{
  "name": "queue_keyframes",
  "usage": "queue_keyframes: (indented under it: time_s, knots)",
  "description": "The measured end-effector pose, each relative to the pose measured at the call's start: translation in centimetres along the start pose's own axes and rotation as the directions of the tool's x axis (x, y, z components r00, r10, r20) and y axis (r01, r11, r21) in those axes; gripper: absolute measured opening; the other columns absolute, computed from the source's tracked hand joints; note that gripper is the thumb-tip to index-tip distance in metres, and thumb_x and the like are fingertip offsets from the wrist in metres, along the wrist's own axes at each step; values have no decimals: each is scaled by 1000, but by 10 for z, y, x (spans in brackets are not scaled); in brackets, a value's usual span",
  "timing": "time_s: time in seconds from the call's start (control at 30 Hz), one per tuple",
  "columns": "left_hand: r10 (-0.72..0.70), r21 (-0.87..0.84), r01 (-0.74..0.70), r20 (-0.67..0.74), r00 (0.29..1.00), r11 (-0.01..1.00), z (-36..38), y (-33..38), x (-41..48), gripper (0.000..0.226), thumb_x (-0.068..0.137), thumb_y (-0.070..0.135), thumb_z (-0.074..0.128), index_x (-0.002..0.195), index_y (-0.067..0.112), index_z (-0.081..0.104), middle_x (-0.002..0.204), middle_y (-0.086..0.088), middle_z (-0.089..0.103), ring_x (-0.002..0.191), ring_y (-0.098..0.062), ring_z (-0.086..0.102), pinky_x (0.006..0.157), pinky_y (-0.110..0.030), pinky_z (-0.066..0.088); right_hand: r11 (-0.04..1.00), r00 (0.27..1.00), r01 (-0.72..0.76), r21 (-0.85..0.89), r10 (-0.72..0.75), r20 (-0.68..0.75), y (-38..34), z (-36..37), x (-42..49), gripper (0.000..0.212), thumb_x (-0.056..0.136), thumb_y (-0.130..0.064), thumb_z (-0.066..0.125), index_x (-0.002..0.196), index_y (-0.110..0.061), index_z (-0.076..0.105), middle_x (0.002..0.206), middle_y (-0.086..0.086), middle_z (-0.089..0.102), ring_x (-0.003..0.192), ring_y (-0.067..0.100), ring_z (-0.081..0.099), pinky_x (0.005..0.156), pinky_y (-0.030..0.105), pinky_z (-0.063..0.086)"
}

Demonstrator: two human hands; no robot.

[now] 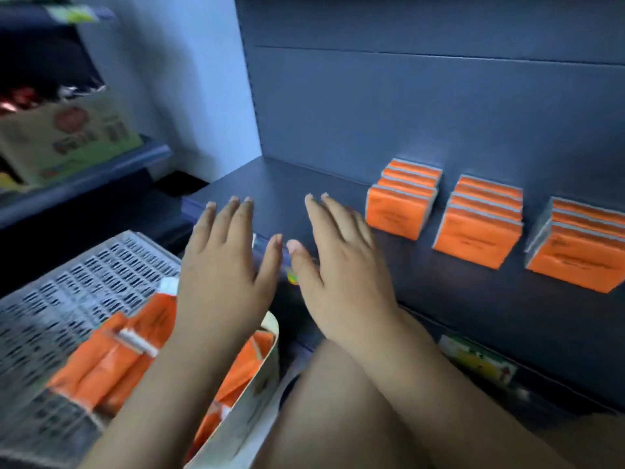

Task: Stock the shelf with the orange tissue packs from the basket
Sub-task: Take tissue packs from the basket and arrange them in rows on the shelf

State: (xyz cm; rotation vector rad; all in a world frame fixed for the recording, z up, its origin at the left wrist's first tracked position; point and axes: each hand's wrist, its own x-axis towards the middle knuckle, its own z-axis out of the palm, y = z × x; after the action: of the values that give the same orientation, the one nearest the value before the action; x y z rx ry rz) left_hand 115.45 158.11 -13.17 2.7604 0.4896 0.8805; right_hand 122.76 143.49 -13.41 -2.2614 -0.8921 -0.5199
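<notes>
Hands first, from the head view: the left hand [223, 265] and the right hand [341, 265] hover side by side, palms down, over the front lip of the dark shelf [439, 299]. Their fingers [241, 211] are straight and loosely spread, and they hold nothing. Beyond and to the right of the right fingertips stand three rows of orange tissue packs [480, 228], upright, each row running back toward the shelf's rear wall. Straight ahead of both sets of fingertips the shelf board is bare. Back behind the fingers, under the left forearm, loose packs [108, 360] lie in the grey slatted basket [67, 292], some seemingly inside a cream bag [267, 350]; blur hides the count. To my eye this is the gap between placements, with some packs shelved and more waiting. The next move calls for the fingers to drop back to the basket, close on a pack, and start a fresh row left of the nearest one.
</notes>
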Motion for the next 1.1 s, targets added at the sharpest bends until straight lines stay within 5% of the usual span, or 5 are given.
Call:
queue_keyframes:
  time_s: [0.27,0.47,0.63,0.9,1.1]
  knots:
    - [-383,196,367,52,922,909,-13,-139,-110,66,100,49,41,137,-2,55,139,-24,59,133,-44,46,120,-52,30,986,902,163,46,-168,397,-93,140,-41,67,99,-53,42,156,-16,38,160,10,40,146,33,37,116,50,36]
    - [-552,214,512,221,804,832,24,-183,-163,74,97,57,38,144,2,52,148,-20,54,141,-45,42,118,-54,36,977,738,190,-96,-77,670,-90,195,-73,65,98,-55,44,152,-19,38,154,6,44,141,32,39,117,49,32]
    - [-693,126,695,312,650,708,48,-196,-171,52,103,49,51,143,17,48,148,-1,52,140,-27,41,111,-43,33,976,614,134,-174,56,787,-80,222,-77,53,98,-48,50,143,-22,44,148,4,47,138,31,41,109,46,41]
    - [-861,79,891,308,404,446,81,-221,-159,41,95,31,59,128,8,50,135,-14,55,131,-37,47,108,-47,37,907,403,-52,-417,401,823,-63,262,-73,62,95,-43,53,150,-17,39,154,15,38,139,43,39,109,53,43]
    - [-869,244,837,218,445,490,109,-237,-164,29,85,17,56,111,7,52,127,-17,52,129,-47,38,115,-56,32,880,374,-188,-436,474,797,-58,287,-68,72,98,-36,57,159,-18,23,161,13,21,138,42,42,96,52,51]
